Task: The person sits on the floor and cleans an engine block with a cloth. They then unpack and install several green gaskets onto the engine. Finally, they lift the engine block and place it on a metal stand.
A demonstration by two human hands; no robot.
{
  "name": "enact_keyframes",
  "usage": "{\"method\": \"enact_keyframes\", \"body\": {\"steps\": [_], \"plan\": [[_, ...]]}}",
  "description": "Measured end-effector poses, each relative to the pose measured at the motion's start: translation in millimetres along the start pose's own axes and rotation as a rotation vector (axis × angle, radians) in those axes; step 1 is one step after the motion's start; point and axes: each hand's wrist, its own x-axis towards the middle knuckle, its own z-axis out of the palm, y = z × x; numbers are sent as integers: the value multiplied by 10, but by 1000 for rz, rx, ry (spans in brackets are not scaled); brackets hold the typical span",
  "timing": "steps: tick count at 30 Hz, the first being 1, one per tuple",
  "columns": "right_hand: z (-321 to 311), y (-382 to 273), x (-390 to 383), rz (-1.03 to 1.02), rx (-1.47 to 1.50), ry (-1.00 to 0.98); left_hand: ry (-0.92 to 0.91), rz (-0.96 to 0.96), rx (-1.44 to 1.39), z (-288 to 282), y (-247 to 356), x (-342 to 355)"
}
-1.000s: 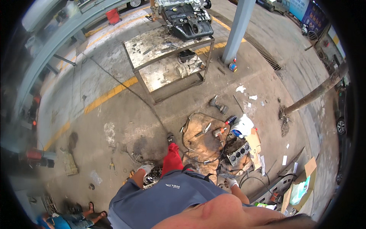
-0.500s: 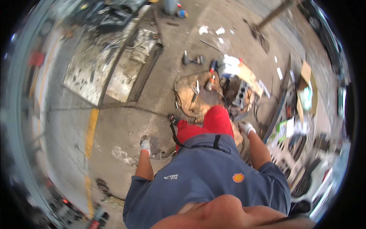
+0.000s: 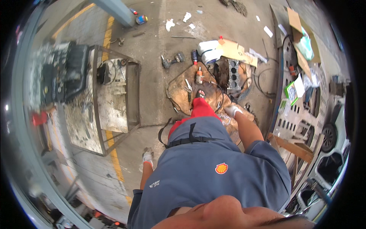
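My left hand [image 3: 148, 155], in a white glove with a dark-smudged front, hangs low at my left side over the floor. Its fingers look loosely apart with nothing in them. On the other side my right hand [image 3: 232, 110], also in a white glove, hangs above the edge of a stained brown cardboard sheet [image 3: 177, 80], fingers loose and no held object visible. Beyond it lies a metal engine block [image 3: 233, 74] with a row of round bores. An orange-bodied tool [image 3: 199, 75] and a silver hand tool [image 3: 188, 85] rest on the cardboard, near my sandalled foot [image 3: 200, 94].
A dark cordless power tool [image 3: 172, 60], a dark blue can [image 3: 194, 56] and a white bundle [image 3: 209, 51] sit farther ahead. To the left stands a metal-framed bench [image 3: 118, 110]; to the right a perforated panel [image 3: 293, 124] carries boxes. A black hose [image 3: 263, 86] curls on the floor.
My view has turned and moved forward. One foot now stands on the cardboard. My right hand has swung forward over the cardboard edge, while my left hand sits lower in the view.
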Motion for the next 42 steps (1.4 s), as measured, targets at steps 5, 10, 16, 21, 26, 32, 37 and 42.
{"method": "enact_keyframes", "body": {"steps": [5, 10, 16, 21, 26, 32, 37, 42], "plan": [[-384, -453, 190, -47, 166, 5, 102, 306, 398, 388, 1128, -307], [-556, -344, 383, -6, 432, 33, 139, 338, 957, 1069, 2475, -823], [-491, -56, 457, 82, 465, 29, -171, 518, 516, 1694, 3482, -1057], [-375, -90, 439, 214, 829, -34, -179, 468, 717, 1670, 3742, -74], [-578, -948, 122, 275, 900, 60, -255, 393, 1085, 1799, 4423, 984], [-936, -2089, -62, 270, 983, -9, -372, 305, 725, 2442, 5240, 2169], [-702, -3032, -58, 275, 891, 126, -439, 446, 561, 2908, 6582, 1764], [-982, -3807, 57, 244, 893, 155, -480, 402, 479, 3029, 6818, 2477]]}}
